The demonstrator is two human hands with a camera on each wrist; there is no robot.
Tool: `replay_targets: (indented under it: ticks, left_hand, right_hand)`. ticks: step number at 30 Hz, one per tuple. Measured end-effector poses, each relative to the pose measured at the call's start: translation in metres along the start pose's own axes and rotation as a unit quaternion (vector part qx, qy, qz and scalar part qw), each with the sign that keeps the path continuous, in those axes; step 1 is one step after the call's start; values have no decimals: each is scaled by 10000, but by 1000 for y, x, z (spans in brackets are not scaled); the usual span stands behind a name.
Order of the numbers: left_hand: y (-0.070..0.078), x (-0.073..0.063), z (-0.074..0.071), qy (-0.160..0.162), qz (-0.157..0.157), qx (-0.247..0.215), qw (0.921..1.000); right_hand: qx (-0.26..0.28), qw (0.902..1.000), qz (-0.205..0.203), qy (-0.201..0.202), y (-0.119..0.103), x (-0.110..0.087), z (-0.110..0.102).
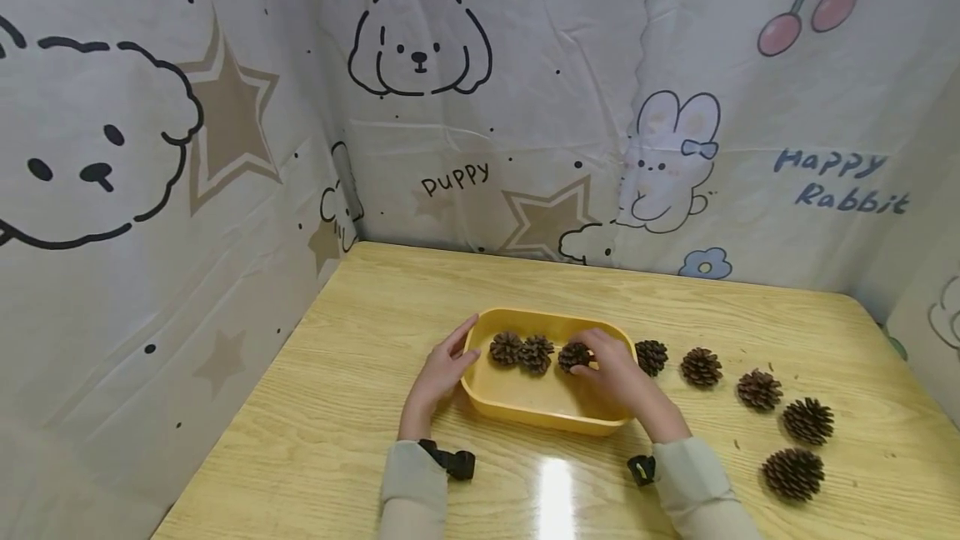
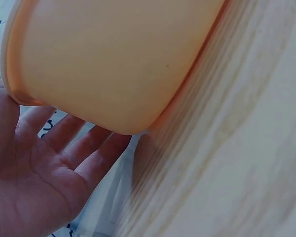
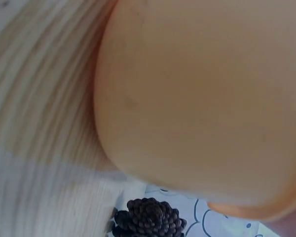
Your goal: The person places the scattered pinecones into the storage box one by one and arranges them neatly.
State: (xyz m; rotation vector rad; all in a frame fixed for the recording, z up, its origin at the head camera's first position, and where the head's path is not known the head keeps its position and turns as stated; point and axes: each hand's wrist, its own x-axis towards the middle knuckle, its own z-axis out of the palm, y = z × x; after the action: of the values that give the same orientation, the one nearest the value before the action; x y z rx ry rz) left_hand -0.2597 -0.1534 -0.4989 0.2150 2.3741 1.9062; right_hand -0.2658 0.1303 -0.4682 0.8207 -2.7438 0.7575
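Observation:
A yellow plastic tray [image 1: 525,417] stands on the wooden table, and two brown pine cones [image 1: 536,354] lie side by side in its left half. My left hand [image 1: 441,369] grips the tray's left end, thumb over the rim and fingers along the outer wall, as the left wrist view shows at the fingers [image 2: 96,153]. Reaching over the right rim, my right hand [image 1: 611,365] holds another pine cone [image 1: 573,357] inside the tray, low over its floor. In the right wrist view the tray wall [image 3: 197,98] hides that cone and most of the hand.
Right of the tray, several pine cones lie in a curved row, from the pine cone [image 1: 651,357] beside the rim to a large pine cone [image 1: 793,474] nearest me. Small brown bits are scattered there. A printed cloth [image 1: 465,132] hangs behind the table [image 1: 337,407] and along its sides.

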Motion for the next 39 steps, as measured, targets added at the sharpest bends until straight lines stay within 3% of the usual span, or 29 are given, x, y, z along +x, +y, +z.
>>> replay_targets:
  ticks: [19, 30, 39]
  left_hand:
    - [-1, 1, 1, -44, 82, -163, 9998]
    - [-1, 0, 1, -76, 64, -62, 9999]
    - [1, -1, 0, -50, 26, -69, 10000]
  right_hand:
    - [162, 9995, 15, -285, -4, 14, 15]
    - [212, 9991, -345, 127, -5, 15, 21]
    - [489, 9974, 411, -323, -6, 12, 14]
